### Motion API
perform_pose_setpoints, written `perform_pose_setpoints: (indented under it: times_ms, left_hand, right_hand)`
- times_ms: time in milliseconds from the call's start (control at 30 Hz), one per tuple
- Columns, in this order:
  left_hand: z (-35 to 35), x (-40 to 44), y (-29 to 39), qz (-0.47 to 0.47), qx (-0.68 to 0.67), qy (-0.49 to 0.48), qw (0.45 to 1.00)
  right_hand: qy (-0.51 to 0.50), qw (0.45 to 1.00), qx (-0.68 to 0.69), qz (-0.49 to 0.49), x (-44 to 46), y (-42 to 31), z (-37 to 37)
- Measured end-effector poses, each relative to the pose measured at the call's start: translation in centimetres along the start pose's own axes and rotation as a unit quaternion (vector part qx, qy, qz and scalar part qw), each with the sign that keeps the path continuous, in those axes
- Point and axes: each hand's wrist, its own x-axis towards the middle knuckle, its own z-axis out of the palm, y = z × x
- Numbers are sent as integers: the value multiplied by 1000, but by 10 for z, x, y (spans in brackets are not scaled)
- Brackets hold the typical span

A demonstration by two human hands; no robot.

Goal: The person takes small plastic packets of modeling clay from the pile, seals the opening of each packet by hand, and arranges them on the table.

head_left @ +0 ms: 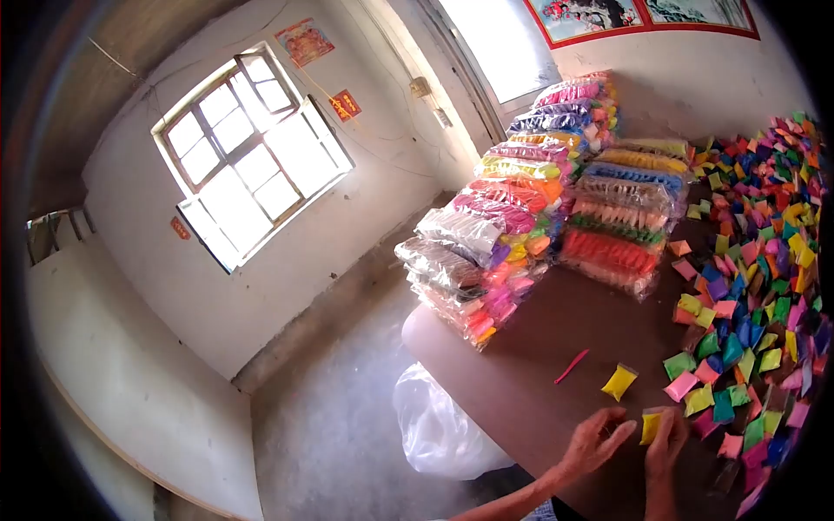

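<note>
My right hand (pixel 665 441) is closed on a small yellow packet (pixel 650 428), gripping it by its right side above the brown table (pixel 530 382). Just left of it is my left hand (pixel 598 441), its fingers bent but apart, with nothing visible in them. A second yellow packet (pixel 619 382) lies on the table beyond both hands. Further left, a thin pink stick (pixel 572 366) rests on the tabletop.
Loose colourful packets (pixel 745 347) are heaped along the table's right side. Clear bags of packets stand in a tall left stack (pixel 508 195) and a lower stack (pixel 621 208). A translucent plastic bag (pixel 443 430) hangs by the table's left edge, near the concrete floor.
</note>
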Motion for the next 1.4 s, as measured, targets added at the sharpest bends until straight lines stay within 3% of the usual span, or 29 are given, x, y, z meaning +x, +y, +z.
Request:
perform_pose_setpoints:
  times_ms: [33, 100, 167, 233, 267, 433, 567, 633, 767, 933, 1067, 1233, 1300, 1333, 1367, 1400]
  left_hand:
    - [9, -5, -2, -58, -76, -39, 995]
    - [15, -13, -6, -59, -73, -41, 995]
    - [19, -16, -11, -61, -66, -47, 995]
    - [17, -14, -22, -66, -74, -15, 995]
    - [17, -14, -27, -65, -74, -14, 995]
    - [16, -10, -23, -38, 33, -20, 999]
    - [19, -10, -21, -67, 7, -24, 997]
    - [20, -10, -24, -71, -36, -35, 996]
    - [26, -9, -19, -99, -31, -96, 990]
    - [36, -8, -20, -52, 43, -65, 996]
    - [46, -10, -22, -14, 15, -16, 1000]
    - [40, -3, 1, -96, -35, -21, 995]
    - [41, -6, -9, -106, -53, -33, 992]
    - [46, -9, -28, -106, -49, -37, 992]
    - [44, -8, -13, -118, -18, -53, 991]
    - [44, -7, -1, -78, 42, -44, 995]
  right_hand:
    - [-1, 1000, -1, -2, -5, -10, 5]
    - [-16, 997, 72, 35, -14, -31, 17]
    - [2, 998, 38, 44, -15, -26, 21]
    - [-74, 990, -101, -60, -10, -38, 22]
    - [-74, 990, -100, -60, -10, -37, 23]
    - [-80, 994, -70, -39, -8, -24, 18]
    - [-90, 994, -64, 2, -7, -25, 16]
    - [-62, 998, -8, 14, -9, -11, 19]
    - [-26, 998, -20, 57, -9, -4, 12]
    - [-5, 999, -37, 31, -5, -16, 12]
    - [-23, 999, -21, 41, -2, -11, 7]
    - [-38, 999, 1, 38, 1, -18, 6]
    - [-14, 995, 41, 94, -5, -12, 7]
    - [41, 998, 21, 47, -12, 18, 12]
    - [17, 994, 91, 64, -9, 9, 8]
    - [35, 998, -40, 30, -5, -6, 3]
